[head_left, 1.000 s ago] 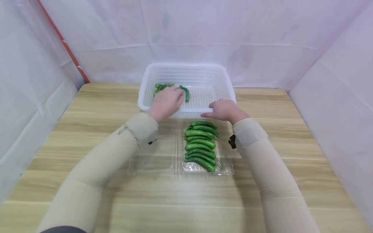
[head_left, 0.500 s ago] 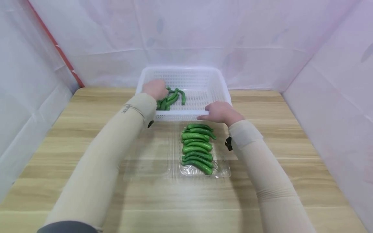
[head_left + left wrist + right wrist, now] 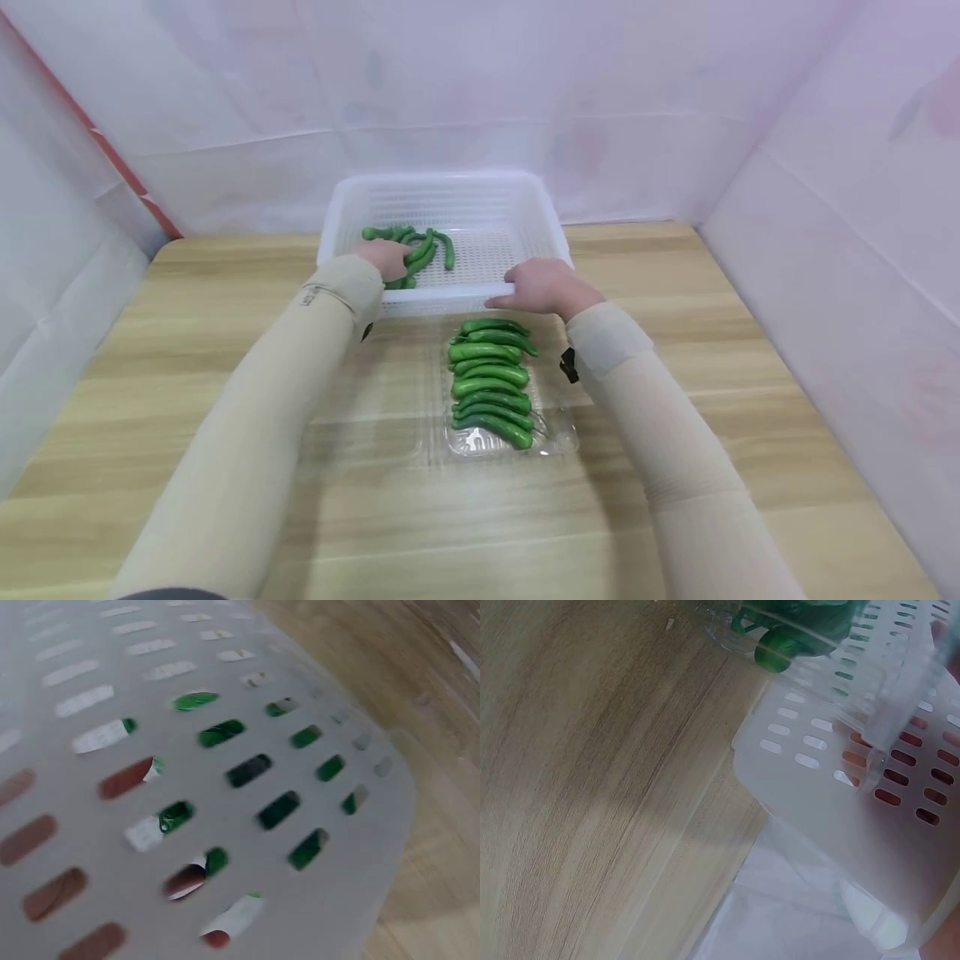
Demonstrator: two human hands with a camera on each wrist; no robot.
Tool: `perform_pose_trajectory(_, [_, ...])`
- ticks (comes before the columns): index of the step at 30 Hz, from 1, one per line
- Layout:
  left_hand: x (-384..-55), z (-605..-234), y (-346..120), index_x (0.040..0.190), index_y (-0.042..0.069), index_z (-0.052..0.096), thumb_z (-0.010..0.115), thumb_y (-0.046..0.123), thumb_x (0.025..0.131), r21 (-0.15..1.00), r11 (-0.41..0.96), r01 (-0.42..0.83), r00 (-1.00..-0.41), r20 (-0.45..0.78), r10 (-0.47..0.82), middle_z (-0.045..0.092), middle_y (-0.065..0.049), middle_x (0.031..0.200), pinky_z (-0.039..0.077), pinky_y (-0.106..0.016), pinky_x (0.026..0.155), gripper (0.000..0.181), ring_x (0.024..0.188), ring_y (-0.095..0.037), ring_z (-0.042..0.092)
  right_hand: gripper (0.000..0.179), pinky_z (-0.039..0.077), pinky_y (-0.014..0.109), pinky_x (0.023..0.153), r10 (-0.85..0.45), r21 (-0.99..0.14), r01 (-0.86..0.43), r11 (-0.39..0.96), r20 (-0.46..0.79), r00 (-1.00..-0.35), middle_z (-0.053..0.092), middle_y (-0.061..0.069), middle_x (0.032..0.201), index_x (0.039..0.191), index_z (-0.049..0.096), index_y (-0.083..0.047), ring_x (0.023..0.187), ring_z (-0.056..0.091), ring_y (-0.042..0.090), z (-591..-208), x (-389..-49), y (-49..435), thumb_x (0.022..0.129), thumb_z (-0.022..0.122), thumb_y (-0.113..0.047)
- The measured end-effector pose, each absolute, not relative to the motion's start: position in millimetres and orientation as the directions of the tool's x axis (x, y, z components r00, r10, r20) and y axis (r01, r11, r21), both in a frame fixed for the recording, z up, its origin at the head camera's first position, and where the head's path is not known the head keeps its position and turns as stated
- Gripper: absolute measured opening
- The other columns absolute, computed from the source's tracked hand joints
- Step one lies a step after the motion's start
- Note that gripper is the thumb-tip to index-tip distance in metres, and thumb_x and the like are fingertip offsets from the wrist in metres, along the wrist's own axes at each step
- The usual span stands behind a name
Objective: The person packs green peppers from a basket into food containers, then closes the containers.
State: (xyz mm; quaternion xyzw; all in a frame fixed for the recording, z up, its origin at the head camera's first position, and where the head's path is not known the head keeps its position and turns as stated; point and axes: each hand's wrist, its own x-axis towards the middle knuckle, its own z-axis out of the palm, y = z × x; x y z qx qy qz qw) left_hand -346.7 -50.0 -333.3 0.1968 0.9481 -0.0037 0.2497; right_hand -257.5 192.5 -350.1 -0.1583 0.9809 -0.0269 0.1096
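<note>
Several green chili peppers point(image 3: 420, 257) lie in the left part of a white perforated plastic basket point(image 3: 457, 298). My left hand point(image 3: 382, 257) reaches over the front rim among them, its fingertips by the peppers and partly hidden. Seen from the left wrist, the slotted wall point(image 3: 247, 817) covers most of that hand, with green showing through the slots. My right hand point(image 3: 542, 286) grips the basket's front rim near the right corner, thumb outside and fingers inside. Before the basket, several green chili peppers point(image 3: 491, 375) lie in a row in a clear plastic clamshell box point(image 3: 480, 448).
The clamshell's open lid point(image 3: 367, 417) lies flat to the left of the pepper row. Everything stands on a wood-grain table point(image 3: 480, 533). Pale sheeting point(image 3: 450, 83) hangs behind the basket and along both sides.
My left hand has moved left and down into the peppers, uncovering several of them. My right hand keeps its hold on the rim. The whole head view has shifted slightly.
</note>
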Motion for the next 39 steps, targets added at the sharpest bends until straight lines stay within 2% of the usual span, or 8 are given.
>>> perform_pose_trajectory(5, [-338.6,-333.5,-68.3,0.144,0.011,0.036,0.039,0.017,0.096,0.02,0.919,0.394,-0.838,-0.403,0.368,0.038,-0.018,0.143,0.024,-0.051,0.106,0.048,0.132,-0.037,0.031,0.054,0.04,0.034,0.055,-0.366,-0.082,-0.357,0.93,-0.207,-0.907,0.053,0.001,0.066,0.073,0.054,-0.014,0.063,0.05,0.018,-351.1,-267.2,179.4,0.083,0.048,-0.066])
perform_pose_trajectory(9, [-330.8,-332.2,-62.2,0.128,0.008,0.054,0.045,0.015,0.095,-0.009,0.918,0.397,-0.868,-0.327,0.373,0.058,-0.015,0.12,0.041,-0.045,0.093,0.035,0.108,-0.03,0.054,0.054,0.043,0.037,0.059,-0.354,-0.085,-0.344,0.935,-0.228,-0.907,0.058,0.002,0.072,0.08,0.06,-0.013,0.068,0.054,0.019,-350.9,-265.5,183.7,0.083,0.048,-0.065])
perform_pose_trajectory(12, [-327.8,-332.4,-54.0,0.116,0.006,0.06,0.046,0.012,0.095,-0.01,0.917,0.398,-0.879,-0.292,0.378,0.063,-0.012,0.105,0.046,-0.041,0.085,0.026,0.093,-0.026,0.057,0.054,0.046,0.04,0.063,-0.337,-0.077,-0.328,0.942,-0.239,-0.911,0.061,0.003,0.078,0.086,0.063,-0.012,0.073,0.058,0.02,-350.2,-262.6,191.8,0.083,0.049,-0.064])
perform_pose_trajectory(21, [-328.2,-328.9,-49.2,0.124,0.004,0.055,0.04,0.006,0.098,-0.019,0.908,0.418,-0.874,-0.281,0.396,0.058,-0.016,0.12,0.042,-0.042,0.095,0.029,0.11,-0.03,0.055,0.077,0.045,0.049,0.084,-0.326,-0.092,-0.313,0.945,-0.241,-0.914,0.059,0.015,0.122,0.124,0.058,-0.005,0.109,0.055,0.033,-348.5,-263.6,207.9,0.084,0.044,-0.069])
perform_pose_trajectory(27, [-329.4,-321.2,-39.1,0.134,0.012,0.051,0.038,0.004,0.097,0.075,0.905,0.418,-0.843,-0.339,0.418,0.047,-0.008,0.138,0.029,-0.04,0.106,0.04,0.127,-0.026,0.042,0.078,0.046,0.05,0.081,-0.299,-0.093,-0.284,0.954,-0.238,-0.924,0.061,0.016,0.116,0.12,0.06,-0.004,0.103,0.058,0.033,-344.0,-261.0,223.9,0.083,0.043,-0.07])
perform_pose_trajectory(30, [-330.4,-318.9,-36.8,0.13,0.011,0.055,0.04,0.005,0.097,0.098,0.907,0.41,-0.836,-0.356,0.417,0.048,-0.007,0.138,0.028,-0.039,0.107,0.037,0.127,-0.025,0.041,0.073,0.047,0.047,0.075,-0.296,-0.095,-0.282,0.955,-0.234,-0.926,0.065,0.012,0.101,0.108,0.063,-0.006,0.092,0.06,0.029,-342.5,-259.2,228.2,0.082,0.043,-0.071])
perform_pose_trajectory(35, [-331.1,-319.7,-37.0,0.108,0.007,0.066,0.045,0.007,0.095,0.045,0.897,0.44,-0.842,-0.328,0.429,0.062,-0.01,0.113,0.042,-0.037,0.093,0.025,0.102,-0.024,0.056,0.073,0.046,0.048,0.078,-0.298,-0.11,-0.279,0.954,-0.235,-0.925,0.064,0.013,0.104,0.11,0.063,-0.005,0.094,0.06,0.03,-343.3,-258.1,228.4,0.083,0.044,-0.07])
perform_pose_trajectory(39, [-329.7,-321.9,-40.1,0.099,0.005,0.063,0.044,0.009,0.096,-0.052,0.886,0.461,-0.857,-0.283,0.43,0.063,-0.012,0.098,0.048,-0.038,0.081,0.02,0.085,-0.023,0.057,0.07,0.046,0.048,0.078,-0.306,-0.114,-0.287,0.951,-0.233,-0.923,0.064,0.014,0.103,0.109,0.063,-0.005,0.093,0.06,0.03,-343.9,-258.0,226.0,0.084,0.046,-0.068])
